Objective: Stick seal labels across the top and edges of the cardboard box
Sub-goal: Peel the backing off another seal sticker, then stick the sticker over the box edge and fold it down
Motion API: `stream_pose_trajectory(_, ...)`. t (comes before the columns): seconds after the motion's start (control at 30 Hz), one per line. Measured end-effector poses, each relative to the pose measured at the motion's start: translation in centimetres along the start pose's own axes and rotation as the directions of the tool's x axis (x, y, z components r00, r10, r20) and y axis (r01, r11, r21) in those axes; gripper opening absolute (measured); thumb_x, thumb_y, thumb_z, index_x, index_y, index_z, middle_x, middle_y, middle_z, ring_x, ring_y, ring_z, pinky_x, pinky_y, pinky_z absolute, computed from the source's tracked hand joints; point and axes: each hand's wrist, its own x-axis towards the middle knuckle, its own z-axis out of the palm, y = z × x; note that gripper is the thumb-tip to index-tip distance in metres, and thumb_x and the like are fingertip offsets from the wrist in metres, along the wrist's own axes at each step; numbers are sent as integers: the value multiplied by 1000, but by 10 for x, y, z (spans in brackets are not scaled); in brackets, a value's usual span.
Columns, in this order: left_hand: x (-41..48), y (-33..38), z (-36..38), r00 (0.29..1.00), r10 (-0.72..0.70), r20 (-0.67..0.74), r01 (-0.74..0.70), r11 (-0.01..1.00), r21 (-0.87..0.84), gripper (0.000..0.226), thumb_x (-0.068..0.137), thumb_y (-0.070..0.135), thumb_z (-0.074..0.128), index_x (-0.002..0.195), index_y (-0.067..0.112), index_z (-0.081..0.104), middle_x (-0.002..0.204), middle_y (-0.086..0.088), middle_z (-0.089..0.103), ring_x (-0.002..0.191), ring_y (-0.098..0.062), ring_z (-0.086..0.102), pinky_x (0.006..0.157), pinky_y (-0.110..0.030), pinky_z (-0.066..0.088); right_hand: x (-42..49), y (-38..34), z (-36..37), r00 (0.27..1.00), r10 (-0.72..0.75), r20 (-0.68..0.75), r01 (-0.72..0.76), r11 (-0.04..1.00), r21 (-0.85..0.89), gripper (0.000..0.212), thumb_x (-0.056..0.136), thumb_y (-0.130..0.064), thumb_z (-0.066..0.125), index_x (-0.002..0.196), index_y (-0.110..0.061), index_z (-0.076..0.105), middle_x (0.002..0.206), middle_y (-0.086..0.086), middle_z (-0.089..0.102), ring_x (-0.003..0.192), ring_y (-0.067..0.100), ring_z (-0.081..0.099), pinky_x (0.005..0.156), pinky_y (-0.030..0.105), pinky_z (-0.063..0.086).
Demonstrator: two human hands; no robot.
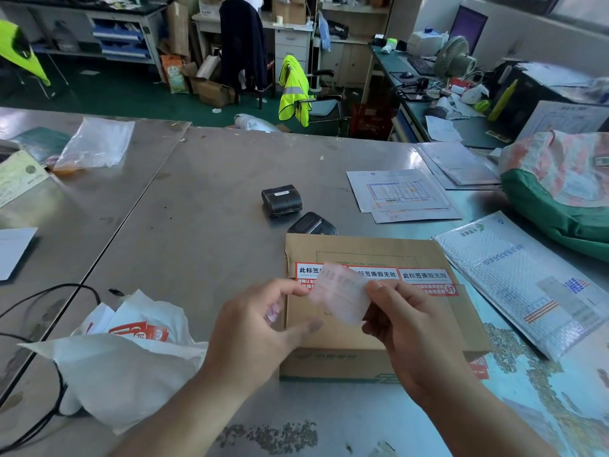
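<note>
Head view: the cardboard box [461,324] lies flat on the metal table [214,192], just beyond the hands at 12 o'clock from them. Its long axis runs from 9 to 3 o'clock, with the printed front wall facing the person at 6 o'clock. A row of red-and-white seal labels [412,276] is stuck across the top along that same axis, dipping slightly toward 3 o'clock. Another red label [479,367] sits on the box's right-hand side.

Above the box top, both hands hold a pale, see-through slip [341,293] that tilts from 11 to 5 o'clock. It is too blurred to tell whether it is a label or backing paper. The left hand [250,331] pinches its left edge between thumb and fingertip. The right hand [415,328] pinches the right edge, with its other fingers curled.

At 9 o'clock from the box a crumpled white bag [125,367] holds more red labels. Two small black devices [281,199] lie at 12 o'clock, the nearer one touching the box's far edge. A bubble mailer [527,285] lies at 3 o'clock.
</note>
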Motion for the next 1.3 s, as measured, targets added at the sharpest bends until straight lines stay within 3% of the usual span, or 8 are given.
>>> stream_pose_trajectory(0.07,-3,-4,2,986,161,32,-165,966,201,36,69,59,70,99,40,64,60,18,36,58,2,37,52,-13,30,2,0,3,989,148,7,-148,981,128,25,97,-10,56,74,-11,66,62,5,60,59,20,59,55,29,40)
stream_pose_trajectory(0.4,-2,-2,10,946,309,-93,-287,938,194,15,83,37,68,86,25,76,66,18,36,57,-2,31,52,-13,23,2,2,6,967,253,10,-253,961,115,23,96,-12,56,76,-11,68,65,8,59,64,27,64,53,29,42)
stream_pose_trajectory(0.57,-1,-4,10,984,159,-80,-150,983,104,12,80,41,65,82,31,73,62,13,50,55,-6,46,49,-16,32,1,1,5,965,261,26,-262,961,91,30,97,-16,58,67,-12,63,60,6,62,58,23,65,55,30,42)
stream_pose_trajectory(0.67,0,-5,11,991,108,-79,-101,991,92,16,81,42,63,82,29,73,70,15,55,64,-5,53,54,-11,35,1,2,5,963,259,77,-266,960,93,18,88,-27,67,78,-13,64,66,7,66,60,22,65,56,30,42)
stream_pose_trajectory(0.77,3,-4,9,993,-30,-113,26,999,-35,11,83,34,70,79,24,72,74,12,66,72,-5,63,61,-12,44,4,4,4,965,237,112,-248,963,100,37,69,-45,71,89,-14,64,74,9,70,62,22,64,58,30,42)
stream_pose_trajectory(0.97,19,-17,-2,807,-581,108,564,701,-436,11,85,20,71,82,10,72,74,0,77,59,-4,66,51,-9,43,20,9,-4,999,35,14,-30,970,-242,21,91,-29,67,86,-9,70,79,6,75,72,22,69,66,34,49)
stream_pose_trajectory(1.2,34,-38,-10,723,-674,150,649,588,-483,16,87,21,69,83,5,70,76,-9,76,43,1,56,37,-6,32,39,15,5,984,-88,155,168,742,-649,16,90,-24,70,74,-24,73,63,-10,69,55,-1,56,55,13,44)
stream_pose_trajectory(1.3,39,-41,-7,718,-676,165,655,579,-485,18,87,18,69,88,0,69,78,-13,74,34,3,47,36,-5,29,49,16,12,967,-135,218,254,619,-743,10,88,-26,71,80,-32,72,75,-15,70,70,-7,60,60,7,42)
